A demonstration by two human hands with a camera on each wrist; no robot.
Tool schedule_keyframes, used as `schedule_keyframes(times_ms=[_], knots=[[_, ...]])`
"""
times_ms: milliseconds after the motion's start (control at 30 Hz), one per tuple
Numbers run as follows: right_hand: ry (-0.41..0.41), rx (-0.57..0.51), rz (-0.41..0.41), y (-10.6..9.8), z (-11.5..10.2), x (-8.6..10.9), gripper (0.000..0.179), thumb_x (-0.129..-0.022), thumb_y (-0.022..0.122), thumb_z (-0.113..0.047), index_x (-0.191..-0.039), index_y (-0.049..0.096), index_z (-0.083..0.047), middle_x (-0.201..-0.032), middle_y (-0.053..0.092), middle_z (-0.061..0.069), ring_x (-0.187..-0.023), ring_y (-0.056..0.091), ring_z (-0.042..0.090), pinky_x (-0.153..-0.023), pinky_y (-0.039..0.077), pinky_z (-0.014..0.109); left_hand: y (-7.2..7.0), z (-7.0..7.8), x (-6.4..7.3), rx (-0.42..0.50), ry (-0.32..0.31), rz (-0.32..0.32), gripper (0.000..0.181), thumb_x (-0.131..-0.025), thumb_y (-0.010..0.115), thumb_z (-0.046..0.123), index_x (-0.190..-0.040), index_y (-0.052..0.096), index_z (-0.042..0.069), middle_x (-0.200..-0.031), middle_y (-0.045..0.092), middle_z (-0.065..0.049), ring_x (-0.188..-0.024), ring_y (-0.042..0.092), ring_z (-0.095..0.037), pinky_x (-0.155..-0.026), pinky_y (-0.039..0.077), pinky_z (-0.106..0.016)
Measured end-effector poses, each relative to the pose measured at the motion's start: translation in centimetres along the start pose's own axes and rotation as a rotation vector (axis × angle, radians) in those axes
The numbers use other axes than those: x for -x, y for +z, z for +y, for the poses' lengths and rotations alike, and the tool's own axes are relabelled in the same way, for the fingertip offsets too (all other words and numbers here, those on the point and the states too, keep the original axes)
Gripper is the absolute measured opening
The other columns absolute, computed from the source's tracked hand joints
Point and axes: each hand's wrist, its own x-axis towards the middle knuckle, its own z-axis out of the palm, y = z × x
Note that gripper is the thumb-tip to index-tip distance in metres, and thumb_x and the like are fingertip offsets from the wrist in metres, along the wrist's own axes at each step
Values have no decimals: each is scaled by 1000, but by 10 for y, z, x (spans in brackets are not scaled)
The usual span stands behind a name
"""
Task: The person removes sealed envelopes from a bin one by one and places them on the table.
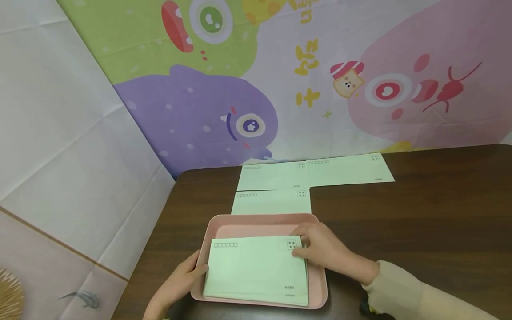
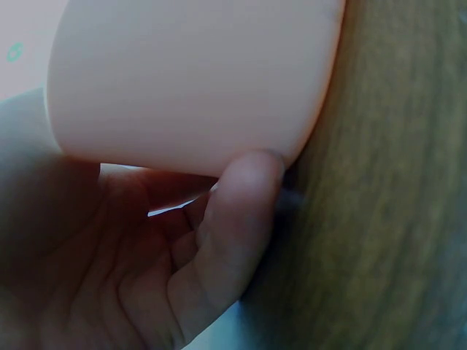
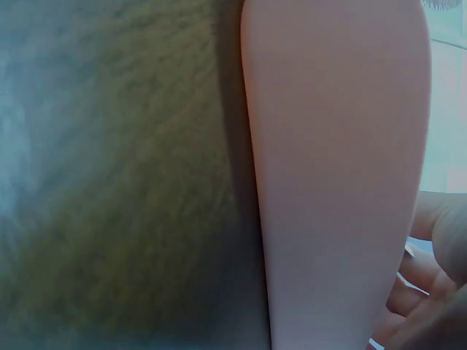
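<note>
A stack of pale envelopes (image 1: 256, 269) lies in a pink tray (image 1: 262, 219), printed with postcode boxes and a stamp square. My left hand (image 1: 178, 281) grips the tray's left side, thumb over the rim beside the stack. From the left wrist view, the fingers (image 2: 244, 211) curl against the tray's outer wall (image 2: 190, 87). At the stack's upper right corner, my right hand (image 1: 322, 249) pinches the top envelope, thumb on its face by the stamp square. In the right wrist view the tray wall partly hides that hand (image 3: 441, 262).
Beyond the tray, three envelopes lie flat on the dark wooden table (image 1: 420, 222): a back left one (image 1: 276, 176), a back right one (image 1: 348, 170), and a nearer one (image 1: 272, 203) partly covered by the tray. A cartoon cloth (image 1: 312, 129) hangs behind the table.
</note>
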Motion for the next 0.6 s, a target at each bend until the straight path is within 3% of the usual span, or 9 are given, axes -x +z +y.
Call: schedule_keyframes(times_ms=[233,433,600], knots=[[67,-115,30,2,-2,3,12,-76,70,-10,-81,59,-13,-94,65,2,-80,66,14,-56,46,22,0,0,1,-3,-4,11,49,-94,47,20,-135,34,-2,-126,48,-25,-105,54,-30,-83,45,-44],[69,-173,62,1,-3,4,7,-85,60,-10,-90,55,-11,-81,63,3,-62,55,4,-53,41,20,2,2,0,-48,-12,68,45,-93,50,22,-133,41,4,-129,49,-17,-117,45,-27,-93,38,-47],[58,-281,43,1,-3,6,11,-91,48,-5,-102,46,-6,-109,61,17,-76,62,9,-55,43,21,3,2,0,-46,-17,71,45,-93,49,19,-134,40,3,-128,50,-19,-114,47,-28,-89,41,-45]])
